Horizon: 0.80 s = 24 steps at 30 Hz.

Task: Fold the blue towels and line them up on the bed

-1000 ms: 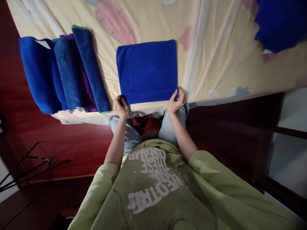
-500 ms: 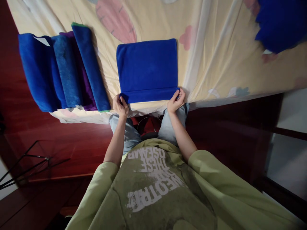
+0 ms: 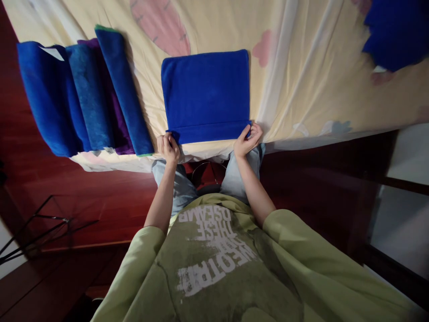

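A blue towel (image 3: 206, 89) lies flat in front of me, with a narrow strip folded over along its near edge. My left hand (image 3: 168, 147) is closed on the near left corner of that strip. At the near right corner, my right hand (image 3: 247, 139) pinches the other end of the fold between thumb and fingers. The fingertips under the cloth are partly hidden on both sides. The towel's far edge rests on the bed cover, touched by neither hand.
Left of the towel lie several rolled or folded cloths: a wide blue one (image 3: 47, 98), a mottled blue one (image 3: 90, 96), a purple one (image 3: 117, 116) and a green-edged blue one (image 3: 124, 89). Crumpled blue cloth (image 3: 395, 36) sits far right. A black metal stand (image 3: 63, 220) is on the floor.
The view has shifted slightly. Both hands keep their hold on the folded strip's ends, with the right fingers a little more spread. The towel looks otherwise the same.
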Available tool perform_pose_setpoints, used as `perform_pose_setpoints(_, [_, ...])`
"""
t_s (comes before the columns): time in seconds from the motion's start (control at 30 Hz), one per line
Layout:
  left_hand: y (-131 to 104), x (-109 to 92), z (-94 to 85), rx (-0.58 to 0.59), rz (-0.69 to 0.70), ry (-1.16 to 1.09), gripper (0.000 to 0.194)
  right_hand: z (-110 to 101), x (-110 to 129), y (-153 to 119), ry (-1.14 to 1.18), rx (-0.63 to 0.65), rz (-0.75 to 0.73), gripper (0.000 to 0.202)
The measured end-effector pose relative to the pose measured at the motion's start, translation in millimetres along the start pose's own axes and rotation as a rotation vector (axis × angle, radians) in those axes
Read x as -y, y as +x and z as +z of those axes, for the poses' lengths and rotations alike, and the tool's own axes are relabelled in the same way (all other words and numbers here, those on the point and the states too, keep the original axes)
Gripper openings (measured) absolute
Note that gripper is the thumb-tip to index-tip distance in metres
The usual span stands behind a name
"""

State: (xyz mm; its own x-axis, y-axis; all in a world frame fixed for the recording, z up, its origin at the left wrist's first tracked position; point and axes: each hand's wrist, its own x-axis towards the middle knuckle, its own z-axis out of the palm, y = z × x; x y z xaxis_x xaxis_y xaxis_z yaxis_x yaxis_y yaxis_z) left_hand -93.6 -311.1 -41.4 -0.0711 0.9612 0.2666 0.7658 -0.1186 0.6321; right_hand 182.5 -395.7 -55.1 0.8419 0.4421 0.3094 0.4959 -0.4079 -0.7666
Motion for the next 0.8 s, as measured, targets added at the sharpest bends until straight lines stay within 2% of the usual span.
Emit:
perform_pose_setpoints(0.13, [0.6, 0.3, 0.1, 0.048, -0.021, -0.035, 0.022, -2.0, 0.8, 0.1, 0.029, 0.092, 0.056, 0.046])
perform_pose_setpoints(0.33, [1.2, -1.5, -0.7, 0.044, 0.005, -0.011, 0.022, -0.9, 0.8, -0.5, -0.045, 0.025, 0.084, 0.042])
perform_pose_setpoints(0.47, [0.6, -2.3, -1.3, 0.031, 0.035, 0.026, 0.027, -0.6, 2.3, -0.3, -0.054, 0.032, 0.079, 0.043])
perform_pose_setpoints(0.67, [1.2, -4.0, -2.2, 0.080, -0.003, -0.034, 0.031, -4.9, 7.3, 1.4, -0.082, -0.030, -0.007, 0.047])
perform_pose_setpoints(0.8, [3.2, -8.3, -3.2, 0.086, -0.028, -0.027, 0.032, -5.4, 6.3, 2.7, -0.056, -0.003, -0.069, 0.049])
